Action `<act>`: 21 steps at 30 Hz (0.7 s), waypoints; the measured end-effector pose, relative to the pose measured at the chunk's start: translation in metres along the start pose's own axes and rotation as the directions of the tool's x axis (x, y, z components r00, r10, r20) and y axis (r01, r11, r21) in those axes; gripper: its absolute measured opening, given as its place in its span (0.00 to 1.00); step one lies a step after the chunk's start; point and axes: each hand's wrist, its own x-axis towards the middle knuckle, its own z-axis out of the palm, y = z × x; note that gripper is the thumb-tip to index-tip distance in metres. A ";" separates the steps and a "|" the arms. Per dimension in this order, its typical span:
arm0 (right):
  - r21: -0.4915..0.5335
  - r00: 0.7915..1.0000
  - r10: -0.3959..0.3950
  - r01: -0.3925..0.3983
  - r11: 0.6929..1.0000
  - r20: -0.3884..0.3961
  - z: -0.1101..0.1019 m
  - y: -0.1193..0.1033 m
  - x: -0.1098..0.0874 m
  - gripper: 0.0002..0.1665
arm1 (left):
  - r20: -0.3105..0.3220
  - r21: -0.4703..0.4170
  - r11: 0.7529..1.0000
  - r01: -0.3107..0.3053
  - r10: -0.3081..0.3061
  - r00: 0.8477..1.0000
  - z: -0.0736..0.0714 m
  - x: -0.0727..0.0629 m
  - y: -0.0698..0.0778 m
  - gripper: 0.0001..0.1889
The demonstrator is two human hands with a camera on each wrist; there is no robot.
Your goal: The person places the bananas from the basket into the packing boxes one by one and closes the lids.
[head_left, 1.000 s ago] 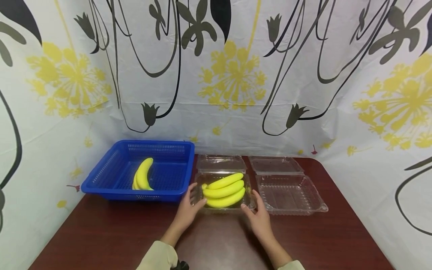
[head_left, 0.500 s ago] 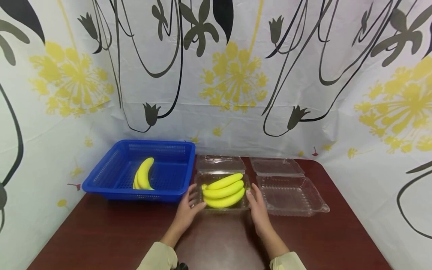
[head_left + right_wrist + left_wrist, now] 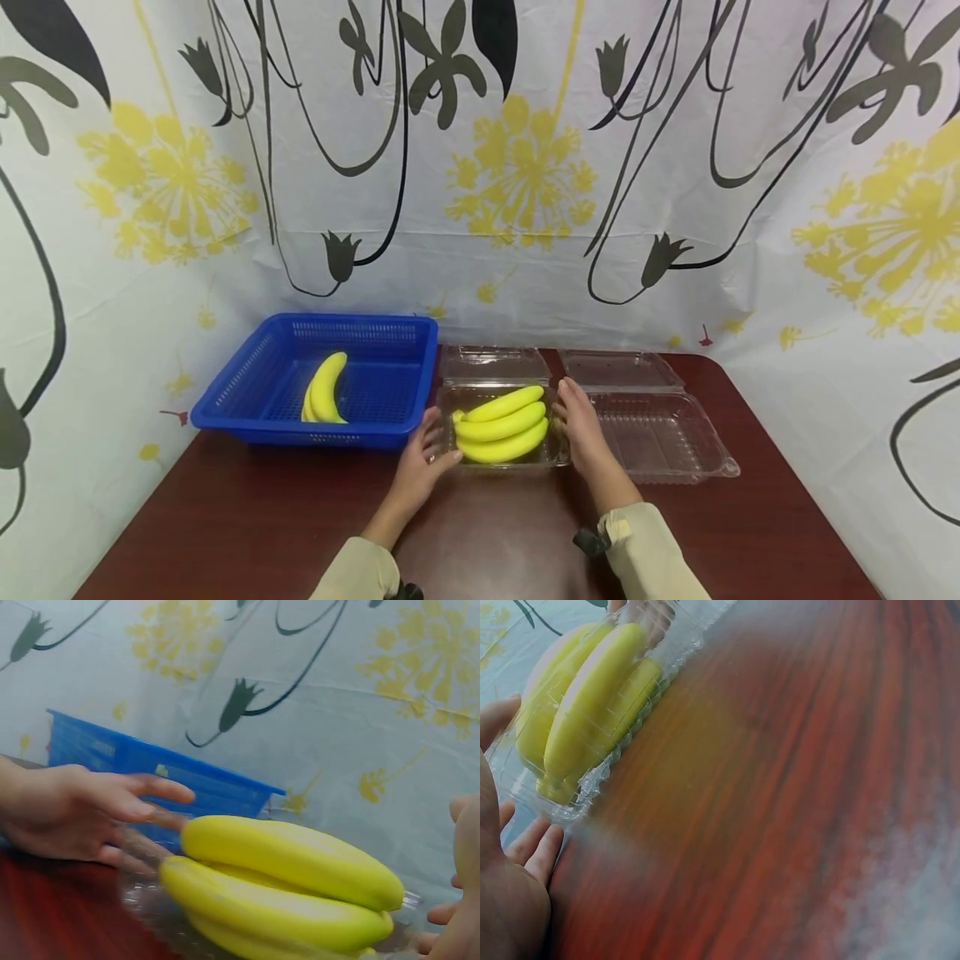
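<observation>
A bunch of yellow bananas (image 3: 501, 425) lies in a clear plastic clamshell container (image 3: 510, 465) on the table, its lid folded back behind it. My left hand (image 3: 418, 457) is at the container's left side, fingers spread along the outer wall and thumb near the front left corner. My right hand (image 3: 587, 429) stands at the right side with fingers extended, beside the rim; whether it touches is hard to tell. In the left wrist view, my left hand (image 3: 514, 877) has its fingertips against the container's end. The right wrist view shows the bananas (image 3: 281, 889) between both hands.
A blue plastic basket (image 3: 420, 400) holding more bananas (image 3: 325, 390) stands to the left. On the right lies a second clear clamshell container (image 3: 675, 479), its lid (image 3: 622, 367) folded back. A flower-printed sheet (image 3: 465, 192) hangs behind the dark red table (image 3: 300, 517).
My right hand has moved from the container's front right corner farther back along its right side, its thumb coming off the front. The left hand stays almost in place, and the bananas have not moved.
</observation>
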 end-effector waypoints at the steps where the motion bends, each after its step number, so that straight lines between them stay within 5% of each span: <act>1: -0.005 1.000 0.005 -0.005 1.000 0.007 0.000 -0.001 0.004 0.41 | -0.004 0.001 1.000 0.004 -0.004 1.000 0.000 0.001 -0.005 0.42; 9: -0.073 1.000 0.015 -0.013 0.997 0.018 0.002 -0.008 0.027 0.43 | -0.018 -0.017 1.000 -0.016 0.016 1.000 -0.001 0.003 -0.025 0.43; 14: -0.088 0.999 0.034 -0.032 0.996 0.015 0.004 -0.011 0.039 0.45 | -0.010 -0.031 0.998 -0.056 0.056 0.998 -0.003 0.004 -0.027 0.43; 21: -0.016 1.000 0.019 -0.019 1.000 0.020 0.006 -0.001 0.049 0.45 | -0.016 0.022 0.999 -0.033 0.033 0.999 -0.002 0.004 -0.023 0.41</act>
